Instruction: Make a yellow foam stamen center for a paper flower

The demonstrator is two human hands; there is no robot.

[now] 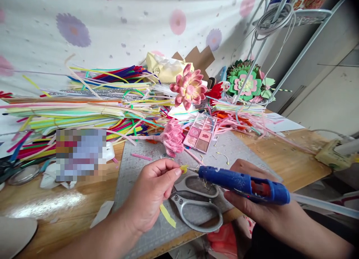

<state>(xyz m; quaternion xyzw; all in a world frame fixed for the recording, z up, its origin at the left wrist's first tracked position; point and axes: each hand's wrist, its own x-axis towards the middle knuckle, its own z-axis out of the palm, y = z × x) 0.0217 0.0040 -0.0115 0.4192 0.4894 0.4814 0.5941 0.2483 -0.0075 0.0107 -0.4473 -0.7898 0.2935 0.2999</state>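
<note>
The left hand [157, 188] pinches one yellow strip [168, 216] between thumb and finger, and the right hand [252, 210], at its three o'clock, is wrapped around one blue glue gun [224, 178], nozzle at the strip's upper end. The strip looks only partly worked (a loose tail hangs toward five o'clock); outward lie one pair of scissors [182, 204] at four and, toward one, two pink flowers [172, 137], seemingly already shaped.
</note>
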